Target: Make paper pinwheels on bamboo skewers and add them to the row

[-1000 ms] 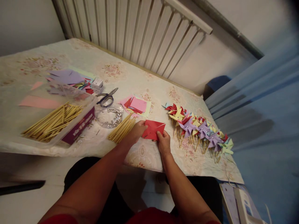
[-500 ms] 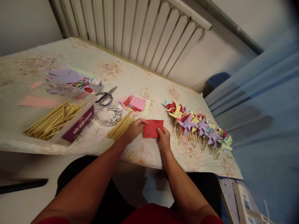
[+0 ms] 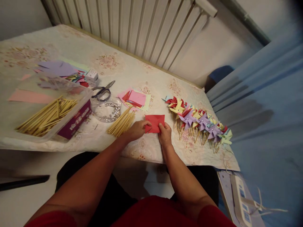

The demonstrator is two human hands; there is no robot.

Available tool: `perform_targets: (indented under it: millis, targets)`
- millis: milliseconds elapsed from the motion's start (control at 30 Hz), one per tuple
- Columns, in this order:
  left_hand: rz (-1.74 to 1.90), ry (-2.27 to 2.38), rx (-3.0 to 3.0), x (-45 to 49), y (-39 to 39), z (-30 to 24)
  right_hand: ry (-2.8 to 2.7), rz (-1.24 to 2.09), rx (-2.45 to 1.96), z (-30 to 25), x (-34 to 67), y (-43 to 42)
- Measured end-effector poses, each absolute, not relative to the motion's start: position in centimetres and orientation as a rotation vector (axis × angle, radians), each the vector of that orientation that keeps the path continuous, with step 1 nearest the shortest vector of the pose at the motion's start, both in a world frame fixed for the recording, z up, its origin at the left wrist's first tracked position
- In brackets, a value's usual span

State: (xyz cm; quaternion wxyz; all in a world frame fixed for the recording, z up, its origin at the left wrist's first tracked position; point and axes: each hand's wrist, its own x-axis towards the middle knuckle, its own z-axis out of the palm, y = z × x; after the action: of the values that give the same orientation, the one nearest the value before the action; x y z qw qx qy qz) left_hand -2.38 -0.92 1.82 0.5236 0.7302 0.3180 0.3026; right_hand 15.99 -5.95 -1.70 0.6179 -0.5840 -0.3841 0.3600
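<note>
A red paper square [image 3: 155,122] is held above the near part of the table, between my two hands. My left hand [image 3: 139,128] pinches its left edge near the lower corner. My right hand [image 3: 165,132] grips the right edge, thumb on top and fingers hidden beneath. Just left of my left hand lies a bundle of thin wooden sticks [image 3: 121,122]. Beyond it sits a stack of coloured paper squares [image 3: 137,98], pink on top. Several finished paper pinwheels [image 3: 188,119] on sticks lie in a row to the right.
A clear plastic box [image 3: 86,94] of sticks stands at left, with a round dish of shiny metal pins [image 3: 107,111] and scissors [image 3: 103,91] beside it. Paper scraps [image 3: 56,68] lie behind. A power strip [image 3: 240,198] rests below the table's right end.
My left fingers have shifted from the upper left of the red paper square down toward its lower left. The whole view has tilted slightly; my right hand keeps its grip.
</note>
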Motion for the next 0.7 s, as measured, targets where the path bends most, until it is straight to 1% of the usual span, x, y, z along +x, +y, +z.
perform_targets:
  millis: [167,333,700]
  targets:
    - [0.839,0.772,1.757,-2.0,-0.6,1.0,-0.840,0.818,-1.322,-1.9,16.0,-5.9]
    - [0.825,0.798,1.723,-1.7,-0.4,0.7,-0.801,0.861,-1.263,-1.6,15.8,-5.9]
    - [0.794,0.789,1.758,-0.8,-0.3,2.2,-0.762,0.891,-1.222,-0.9,15.6,-6.0]
